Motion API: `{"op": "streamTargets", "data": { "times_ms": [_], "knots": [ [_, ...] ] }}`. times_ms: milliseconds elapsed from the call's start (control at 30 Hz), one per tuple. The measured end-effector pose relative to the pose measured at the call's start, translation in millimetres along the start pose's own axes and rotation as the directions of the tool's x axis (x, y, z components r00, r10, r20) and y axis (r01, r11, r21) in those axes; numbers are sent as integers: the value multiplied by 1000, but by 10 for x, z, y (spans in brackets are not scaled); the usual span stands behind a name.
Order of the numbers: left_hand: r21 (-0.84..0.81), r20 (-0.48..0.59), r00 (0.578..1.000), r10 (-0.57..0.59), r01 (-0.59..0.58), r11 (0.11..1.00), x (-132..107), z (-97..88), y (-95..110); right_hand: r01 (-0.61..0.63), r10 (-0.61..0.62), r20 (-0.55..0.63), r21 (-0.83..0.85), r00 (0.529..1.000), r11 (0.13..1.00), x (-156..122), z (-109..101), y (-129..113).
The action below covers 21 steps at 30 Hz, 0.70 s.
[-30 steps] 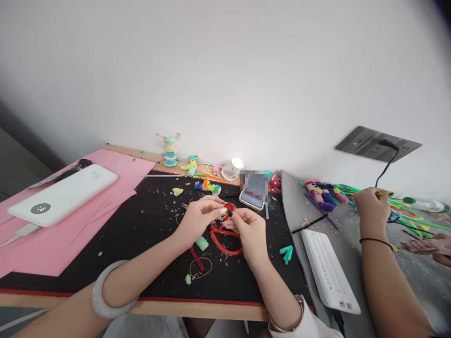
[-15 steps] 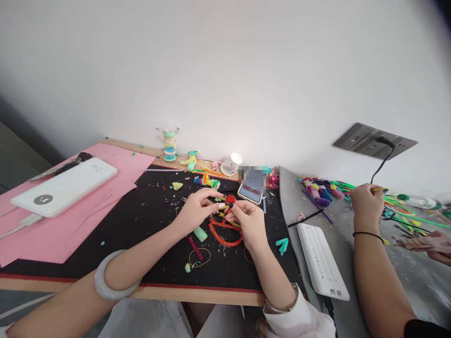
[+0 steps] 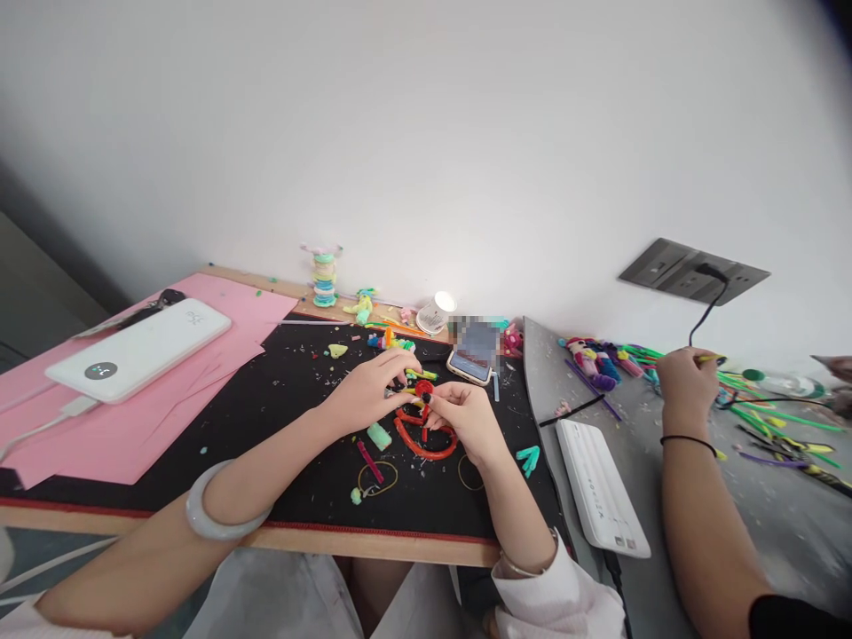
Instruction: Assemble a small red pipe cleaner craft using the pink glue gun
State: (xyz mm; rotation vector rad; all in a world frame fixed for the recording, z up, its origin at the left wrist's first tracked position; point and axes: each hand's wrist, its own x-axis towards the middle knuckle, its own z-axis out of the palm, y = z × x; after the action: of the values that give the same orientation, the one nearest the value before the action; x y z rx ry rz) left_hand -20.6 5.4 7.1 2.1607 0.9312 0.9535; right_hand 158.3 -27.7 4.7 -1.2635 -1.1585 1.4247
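Above the black mat (image 3: 280, 426), my left hand (image 3: 373, 386) and my right hand (image 3: 467, 419) meet over a small red coil (image 3: 423, 388), which looks like wound pipe cleaner. The right thumb and fingers pinch the coil and its red stem. Pinched in my left fingertips is a yellow strip (image 3: 407, 396), probably pipe cleaner, touching the coil; its far end is hidden. Just below lies a curved red pipe cleaner piece (image 3: 429, 453). A mint green piece (image 3: 379, 436) and a magenta strip (image 3: 370, 461) are on the mat nearby.
A phone (image 3: 472, 359) and a paper cup (image 3: 437, 312) stand at the back. White power banks (image 3: 139, 351) (image 3: 603, 488) lie to either side, the left one on pink paper (image 3: 219, 355). At right, a co-worker's hand (image 3: 689, 386) holds something yellow near loose pipe cleaners (image 3: 772, 408).
My hands have shifted slightly left with the red coil, and its red stem shows more clearly below. The co-worker's other hand at far right has moved up and away from the grey mat.
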Motion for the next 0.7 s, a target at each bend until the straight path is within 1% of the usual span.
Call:
{"op": "streamTargets", "data": {
  "times_ms": [100,200,300,400,467,533,700],
  "knots": [
    [-2,-2,998,-61,61,998,14,-2,-45,6,-6,-16,5,1000,1000,9,-4,14],
    [-50,-42,990,-132,130,990,27,-9,-66,18,-18,-39,21,999,1000,19,-6,22],
    [-217,-112,970,-214,187,958,40,-14,-55,17,-16,-51,18,999,1000,23,-1,23],
    [-430,-191,939,-286,182,884,53,-13,-42,14,-13,-49,16,999,1000,20,7,25],
    [-491,-229,919,-321,175,853,59,-13,-43,15,-14,-44,14,999,1000,16,11,25],
    [-497,-250,905,-345,186,848,62,-14,-49,11,-10,-41,9,999,1000,12,14,20],
    [-436,-272,881,-388,246,865,58,-13,-42,-2,2,-44,-8,999,1000,9,18,2]
  ]
}}
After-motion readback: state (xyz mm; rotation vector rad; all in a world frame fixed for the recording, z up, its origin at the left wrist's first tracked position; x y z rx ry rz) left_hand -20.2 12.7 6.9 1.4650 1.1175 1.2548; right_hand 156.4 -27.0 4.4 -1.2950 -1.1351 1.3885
